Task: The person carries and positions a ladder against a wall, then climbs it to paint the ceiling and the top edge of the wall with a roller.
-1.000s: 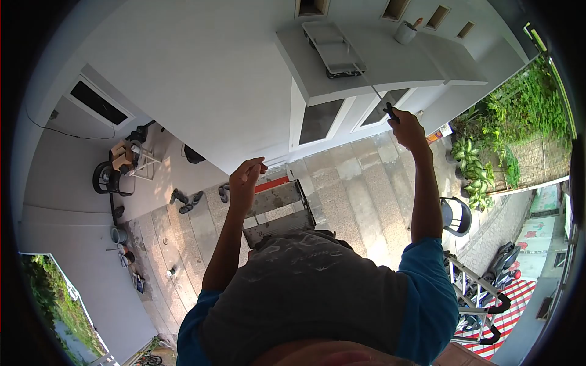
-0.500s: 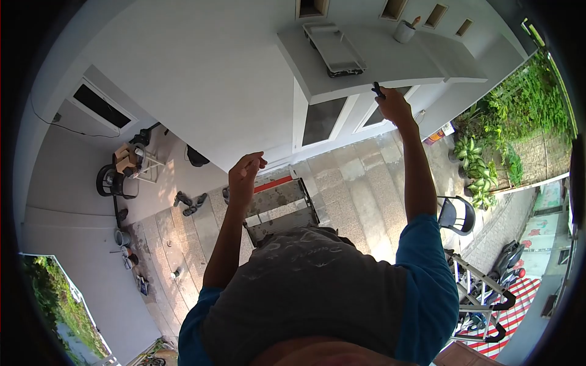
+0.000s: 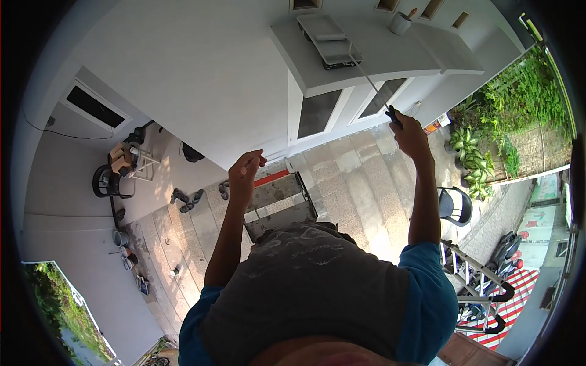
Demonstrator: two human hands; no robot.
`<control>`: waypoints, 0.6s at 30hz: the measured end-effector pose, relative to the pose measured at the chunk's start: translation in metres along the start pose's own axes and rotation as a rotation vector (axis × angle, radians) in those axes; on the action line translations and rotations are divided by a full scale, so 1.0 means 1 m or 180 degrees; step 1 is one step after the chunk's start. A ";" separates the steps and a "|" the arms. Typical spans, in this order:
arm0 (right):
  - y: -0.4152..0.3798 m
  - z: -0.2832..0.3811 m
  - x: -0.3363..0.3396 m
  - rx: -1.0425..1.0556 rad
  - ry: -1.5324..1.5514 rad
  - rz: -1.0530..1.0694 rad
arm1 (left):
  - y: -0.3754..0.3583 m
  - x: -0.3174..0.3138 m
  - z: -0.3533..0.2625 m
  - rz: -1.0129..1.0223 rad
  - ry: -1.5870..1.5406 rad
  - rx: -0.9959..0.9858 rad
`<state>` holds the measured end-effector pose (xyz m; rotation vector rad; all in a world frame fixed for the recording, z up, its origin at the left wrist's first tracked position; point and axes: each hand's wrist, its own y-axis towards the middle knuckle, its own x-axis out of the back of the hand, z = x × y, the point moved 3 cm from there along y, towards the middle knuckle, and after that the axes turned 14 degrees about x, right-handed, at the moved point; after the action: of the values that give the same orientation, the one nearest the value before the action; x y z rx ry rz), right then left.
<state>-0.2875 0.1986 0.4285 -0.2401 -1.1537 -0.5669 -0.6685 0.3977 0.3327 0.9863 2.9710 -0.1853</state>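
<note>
My right hand (image 3: 412,135) is closed around the black handle of a paint roller (image 3: 370,81). The roller's thin rod runs up and left to its white sleeve (image 3: 331,37), which lies in the paint tray (image 3: 315,25). That tray rests on a grey ledge (image 3: 390,58) over the windows. My left hand (image 3: 246,172) is raised near the white wall, with loosely bent fingers partly apart and nothing visible in them. It does not appear to touch the wall.
A pot with a brush (image 3: 400,24) stands on the ledge, right of the tray. Beneath me is a metal platform with steps (image 3: 278,198). A folded-out ladder (image 3: 479,287) and a black chair (image 3: 455,206) are at right. Sandals (image 3: 189,200) lie on the paving.
My right hand has moved down and slightly right, and the roller's rod and sleeve now show over the tray. The left hand stays nearly in place. The view has shifted slightly.
</note>
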 end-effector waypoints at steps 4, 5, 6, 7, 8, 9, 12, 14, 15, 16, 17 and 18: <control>-0.014 0.004 0.011 0.0271 -0.0241 -0.0056 | 0.001 0.001 0.002 0.0007 -0.0034 -0.0014; -0.015 0.006 0.012 0.0270 -0.0214 -0.0035 | 0.001 0.001 0.002 0.0009 -0.0037 -0.0006; -0.016 0.007 0.012 0.0269 -0.0188 -0.0017 | 0.001 0.001 0.002 -0.0004 -0.0035 -0.0005; -0.014 0.007 0.010 0.0259 -0.0190 -0.0011 | 0.001 0.001 0.001 -0.0012 -0.0033 -0.0003; -0.008 0.004 0.006 0.0123 -0.0207 0.0058 | 0.001 0.000 0.001 -0.0003 -0.0034 0.0004; -0.002 0.001 0.002 -0.0012 -0.0222 0.0125 | 0.002 -0.001 0.000 0.0019 -0.0055 0.0011; 0.018 0.005 -0.009 0.0117 -0.0223 0.0078 | 0.003 -0.003 0.000 0.0083 -0.0105 0.0011; 0.026 0.016 -0.012 0.0042 -0.0184 0.0037 | 0.005 -0.005 0.001 0.0114 -0.0133 -0.0005; 0.028 0.018 -0.012 -0.0021 -0.0146 0.0005 | 0.006 -0.005 0.003 0.0139 -0.0122 0.0001; 0.029 0.018 -0.013 0.0015 -0.0070 -0.0036 | 0.006 -0.006 0.004 0.0159 -0.0111 0.0009; 0.029 0.019 -0.013 0.0026 -0.0065 -0.0039 | 0.007 -0.005 0.004 0.0150 -0.0107 0.0002; 0.026 0.021 -0.011 0.0059 -0.0055 -0.0045 | 0.006 -0.004 0.004 0.0141 -0.0074 0.0000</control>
<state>-0.2929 0.2330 0.4294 -0.2214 -1.1777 -0.5672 -0.6612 0.3998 0.3283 1.0413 2.9253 -0.1952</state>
